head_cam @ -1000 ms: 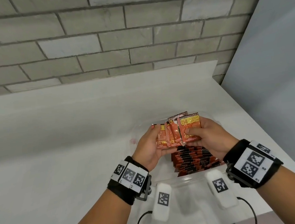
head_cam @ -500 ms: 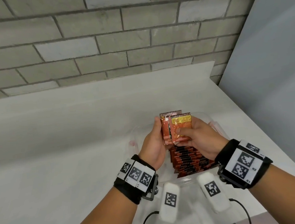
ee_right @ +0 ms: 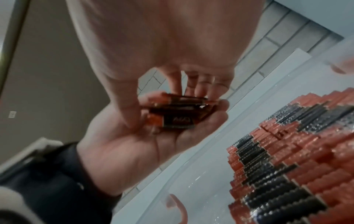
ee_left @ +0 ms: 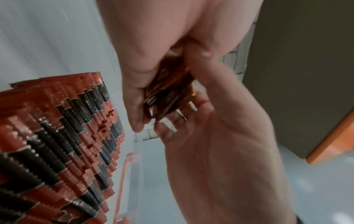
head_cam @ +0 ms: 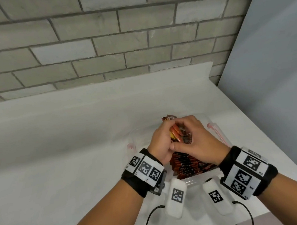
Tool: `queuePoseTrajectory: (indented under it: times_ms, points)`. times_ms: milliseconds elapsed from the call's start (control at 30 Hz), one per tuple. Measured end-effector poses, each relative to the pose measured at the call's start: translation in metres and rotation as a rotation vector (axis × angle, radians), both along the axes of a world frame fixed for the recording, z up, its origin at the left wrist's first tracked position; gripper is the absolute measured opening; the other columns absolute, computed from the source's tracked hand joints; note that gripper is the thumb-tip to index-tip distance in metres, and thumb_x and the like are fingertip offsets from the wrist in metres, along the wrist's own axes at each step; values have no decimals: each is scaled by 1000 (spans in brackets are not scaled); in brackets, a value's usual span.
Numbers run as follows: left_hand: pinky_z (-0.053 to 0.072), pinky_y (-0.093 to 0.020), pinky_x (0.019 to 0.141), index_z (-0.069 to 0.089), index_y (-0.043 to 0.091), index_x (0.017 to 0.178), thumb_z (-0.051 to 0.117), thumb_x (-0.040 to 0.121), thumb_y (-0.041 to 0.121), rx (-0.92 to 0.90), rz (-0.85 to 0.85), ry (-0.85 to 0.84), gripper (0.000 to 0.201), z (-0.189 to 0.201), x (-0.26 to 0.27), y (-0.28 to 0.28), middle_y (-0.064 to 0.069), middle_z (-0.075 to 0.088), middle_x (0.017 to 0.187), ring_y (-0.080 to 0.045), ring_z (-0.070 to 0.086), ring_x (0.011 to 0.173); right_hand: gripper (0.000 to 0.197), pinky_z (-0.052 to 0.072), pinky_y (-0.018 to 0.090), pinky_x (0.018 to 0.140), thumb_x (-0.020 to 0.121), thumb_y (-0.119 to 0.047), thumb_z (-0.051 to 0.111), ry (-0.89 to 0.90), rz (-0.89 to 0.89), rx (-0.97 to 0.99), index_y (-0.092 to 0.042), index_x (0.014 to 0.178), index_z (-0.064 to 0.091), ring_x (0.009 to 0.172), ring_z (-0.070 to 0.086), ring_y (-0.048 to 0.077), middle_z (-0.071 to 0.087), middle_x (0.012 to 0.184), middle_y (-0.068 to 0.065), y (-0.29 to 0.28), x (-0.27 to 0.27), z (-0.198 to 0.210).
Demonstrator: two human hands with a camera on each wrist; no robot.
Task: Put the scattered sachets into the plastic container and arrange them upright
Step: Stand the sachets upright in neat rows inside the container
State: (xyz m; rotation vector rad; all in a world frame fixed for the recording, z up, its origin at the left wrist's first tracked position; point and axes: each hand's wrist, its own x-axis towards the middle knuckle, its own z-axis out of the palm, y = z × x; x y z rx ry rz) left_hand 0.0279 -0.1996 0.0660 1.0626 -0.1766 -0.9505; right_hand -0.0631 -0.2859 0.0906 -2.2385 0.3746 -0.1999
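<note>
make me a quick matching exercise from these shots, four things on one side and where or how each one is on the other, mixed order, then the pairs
Things:
1. left hand
2. right hand
3. row of sachets
4. plastic container

States:
A. stands packed on edge inside the container
B. clear, with reddish handles, sits on the white table
C. cups the loose bundle of sachets from below
D. lies over the bundle, fingers on top

Pairs: 1-C, 2-D, 3-A, 4-B
</note>
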Motion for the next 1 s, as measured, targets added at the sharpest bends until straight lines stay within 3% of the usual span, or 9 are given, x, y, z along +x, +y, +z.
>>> queuePoseTrajectory:
  times_ms: [67, 167, 300, 467, 567, 733, 800, 867, 1000]
  points:
    - [51, -31, 76, 64, 8, 97, 46, 96, 17, -47, 5, 92, 20, -2, 2, 3, -10, 64, 90, -20, 62, 86, 67, 31, 24, 102, 78, -46, 70, 40, 49, -47, -28, 137, 42, 117, 36, 8, 42, 117, -8, -3, -5, 0]
    - [55, -32, 73, 63, 13, 107, 52, 95, 21, -51, -38, 151, 18, -3, 1, 5, -6, 67, 94, -19, 64, 90, 75, 29, 17, 99, 71, -67, 51, 12, 77, -107, -28, 135, 47, 114, 33, 7, 43, 113, -11, -5, -7, -2]
    - [57, -33, 71, 56, 3, 127, 55, 93, 21, -85, -56, 147, 38, -2, 2, 7, -12, 67, 99, -22, 66, 90, 70, 21, 13, 100, 73, -62, 43, -101, 64, -154, -27, 133, 51, 119, 29, 4, 42, 128, -14, -5, -8, -5]
    - [57, -34, 73, 61, 4, 111, 66, 83, 11, -149, -133, 159, 30, 0, 8, 12, -14, 66, 93, -23, 66, 86, 86, 12, 32, 113, 74, -61, 48, -89, 117, -362, -28, 148, 21, 139, 12, 6, 19, 154, -12, -1, -9, -16]
    - [54, -34, 84, 58, 4, 121, 65, 75, 9, -157, -192, 144, 47, 0, 7, 13, -15, 64, 104, -23, 64, 96, 88, 1, 33, 116, 77, -65, 36, 3, 179, -402, -26, 150, 8, 139, -5, -4, 8, 155, -14, -1, -9, -15]
    - [53, -32, 85, 69, 9, 101, 60, 79, 9, -151, -250, 108, 24, -2, 6, 13, -14, 66, 103, -22, 65, 95, 92, -3, 36, 117, 79, -76, 14, 205, 237, -535, -23, 152, -2, 144, -7, 9, -5, 158, -10, -1, -12, -14]
    - [54, -34, 80, 65, 8, 101, 62, 80, 12, -123, -242, 69, 22, -1, 8, 13, -15, 65, 96, -25, 64, 89, 94, 0, 31, 117, 80, -76, 37, 164, 230, -390, -26, 152, 3, 142, -1, 5, 4, 157, -13, -2, -11, -4]
    - [54, -33, 73, 66, 10, 96, 62, 81, 14, -118, -271, 61, 16, 3, 10, 13, -12, 65, 87, -24, 64, 78, 99, 8, 21, 113, 76, -56, 69, 91, 209, -206, -25, 150, 11, 134, 9, -5, 19, 146, -18, -5, -9, 6]
    - [56, -29, 71, 61, 8, 103, 61, 81, 14, -114, -322, 59, 23, 3, 9, 14, -8, 69, 87, -20, 67, 80, 103, 24, 23, 114, 72, -35, 80, 110, 213, -39, -27, 150, 14, 135, 26, -1, 28, 150, -12, -12, -3, 16]
